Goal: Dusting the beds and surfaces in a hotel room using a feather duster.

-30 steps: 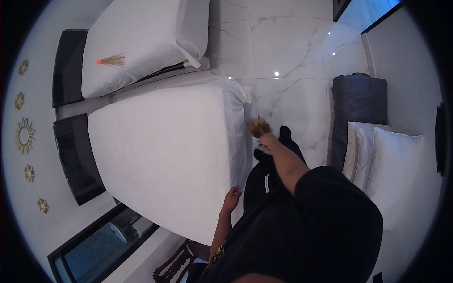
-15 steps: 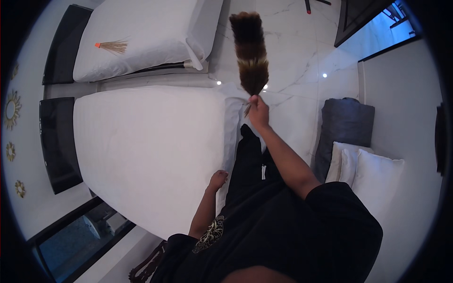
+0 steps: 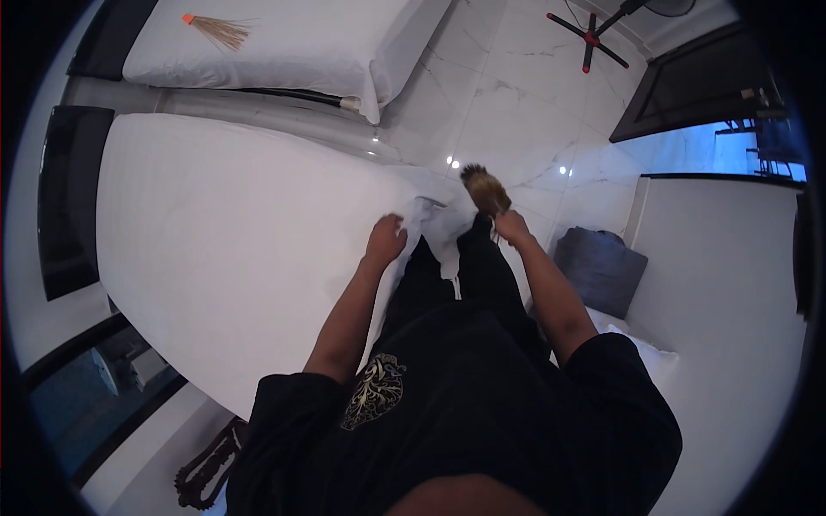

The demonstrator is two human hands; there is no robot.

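Observation:
My right hand is closed around the handle end of a feather duster with brown and blackish plumes. The duster points forward and down, beside the bed's corner, above the pale floor. My left hand is over the near edge of the white-sheeted bed, thumb and forefinger apart, the other fingers partly hidden. Nothing shows in it. Just right of that hand, a loose flap of the white sheet hangs off the bed's corner in front of my legs.
A second white-covered bed stands farther off, with a small orange-ended stick broom lying on it. At right are a grey cushion and white pillows by the wall. A fan's black-and-red base stands at the far right, near a dark door.
My right hand has drawn the duster back and lowered it from its outstretched position. The left hand has moved forward along the bed's edge. The sheet flap now hangs before my legs.

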